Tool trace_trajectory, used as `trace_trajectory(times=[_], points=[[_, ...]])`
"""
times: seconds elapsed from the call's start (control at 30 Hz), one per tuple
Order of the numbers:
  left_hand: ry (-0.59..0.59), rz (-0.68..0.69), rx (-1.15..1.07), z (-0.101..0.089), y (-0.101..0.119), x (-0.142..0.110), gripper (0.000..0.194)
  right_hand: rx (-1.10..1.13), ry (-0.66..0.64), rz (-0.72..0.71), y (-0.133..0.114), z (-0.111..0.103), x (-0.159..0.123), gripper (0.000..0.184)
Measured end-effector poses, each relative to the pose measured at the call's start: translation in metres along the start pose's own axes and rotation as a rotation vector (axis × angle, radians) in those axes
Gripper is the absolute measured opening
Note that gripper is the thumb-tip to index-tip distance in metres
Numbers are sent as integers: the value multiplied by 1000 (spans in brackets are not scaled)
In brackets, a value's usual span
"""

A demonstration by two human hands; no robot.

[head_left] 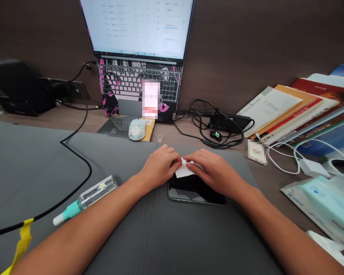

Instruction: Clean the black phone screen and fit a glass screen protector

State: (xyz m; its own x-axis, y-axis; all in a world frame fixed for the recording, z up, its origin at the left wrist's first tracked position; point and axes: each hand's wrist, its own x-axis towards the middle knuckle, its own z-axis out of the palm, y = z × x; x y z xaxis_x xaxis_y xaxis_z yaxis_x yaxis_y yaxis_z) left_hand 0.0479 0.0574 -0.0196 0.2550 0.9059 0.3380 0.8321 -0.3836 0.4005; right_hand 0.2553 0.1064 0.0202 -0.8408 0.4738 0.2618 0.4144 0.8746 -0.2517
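Observation:
A dark-screened tablet lies flat on the grey desk mat, its far half largely hidden by my hands. Just over its far left part, a small white tissue is stretched between my fingers. My left hand, with a ring on one finger, pinches the tissue's left side between thumb and fingers. From the right, my right hand grips the other side, thumb below and fingers above. Left of my left forearm lies a clear spray bottle with a turquoise neck and white cap.
Behind the mat stands an open laptop, with a mouse and a tiny clear cup before it. Black cables tangle to the right. Leaning books and a tissue pack line the right side. A black cable crosses the left.

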Motion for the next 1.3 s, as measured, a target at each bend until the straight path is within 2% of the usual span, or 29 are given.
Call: trace_trajectory(times=[0.17,0.23,0.33,0.4,0.5,0.6,0.83,1.07,1.17,1.3], points=[[140,-90,121,-16,-2,0,21,-11,115,15,-5,-3,0,23],[167,-129,222,-22,-4,-1,21,11,120,11,-11,-4,0,20],[151,-154,385,-28,-7,-4,20,58,19,-8,-20,-3,1,22],[134,-149,421,-28,-8,-5,20,85,-74,-17,-24,-1,2,36],[90,-130,390,-27,-6,-6,21,93,-180,-35,-29,2,3,59],[51,-116,351,-25,-3,-7,23,73,-233,-54,-31,5,3,69],[7,-124,289,-22,-3,-8,14,66,-246,-58,-34,6,2,69],[4,-125,252,-27,2,-10,11,59,-234,-58,-35,9,3,74],[-30,-126,245,-28,7,-10,19,61,-193,-76,-35,12,4,79],[-61,-141,249,-29,10,-9,30,35,-167,-102,-36,15,5,77]])
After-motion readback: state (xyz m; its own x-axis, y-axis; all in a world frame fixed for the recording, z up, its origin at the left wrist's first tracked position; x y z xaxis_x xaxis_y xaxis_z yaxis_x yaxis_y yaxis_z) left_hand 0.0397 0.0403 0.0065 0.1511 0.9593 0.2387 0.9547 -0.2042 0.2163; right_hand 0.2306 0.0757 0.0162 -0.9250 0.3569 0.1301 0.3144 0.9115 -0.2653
